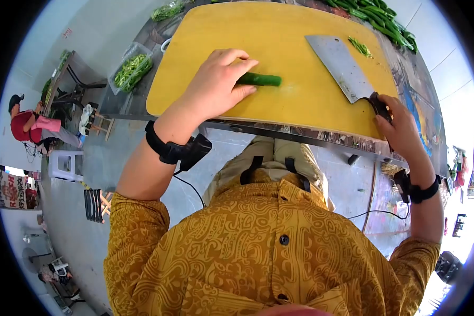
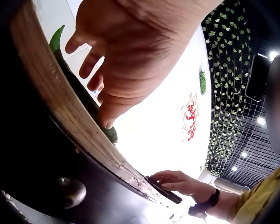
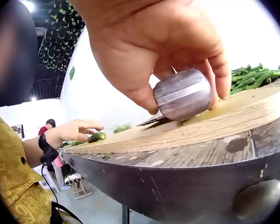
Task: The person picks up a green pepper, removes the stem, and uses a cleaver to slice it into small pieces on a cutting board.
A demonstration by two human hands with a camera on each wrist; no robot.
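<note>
A long green pepper [image 1: 266,79] lies on the yellow cutting board [image 1: 247,31], its blunt end pointing right. My left hand [image 1: 218,81] is over it, fingers on the far side and thumb on the near side, loosely spread. In the left wrist view the thumb tip is right at the pepper [image 2: 77,88], whose curved tip runs out past the fingers. A cleaver [image 1: 342,66] lies flat on the board's right part, blade angled away. My right hand [image 1: 400,124] holds its dark handle [image 3: 183,94] at the board's near right edge, thumb and fingers on opposite sides.
A few cut green strips [image 1: 359,47] lie beside the blade. Whole green peppers [image 1: 376,18] are heaped at the far right. A plastic container [image 1: 133,68] of sliced pepper stands left of the board. Another person [image 1: 29,124] is at the far left, near a white stool [image 1: 66,163].
</note>
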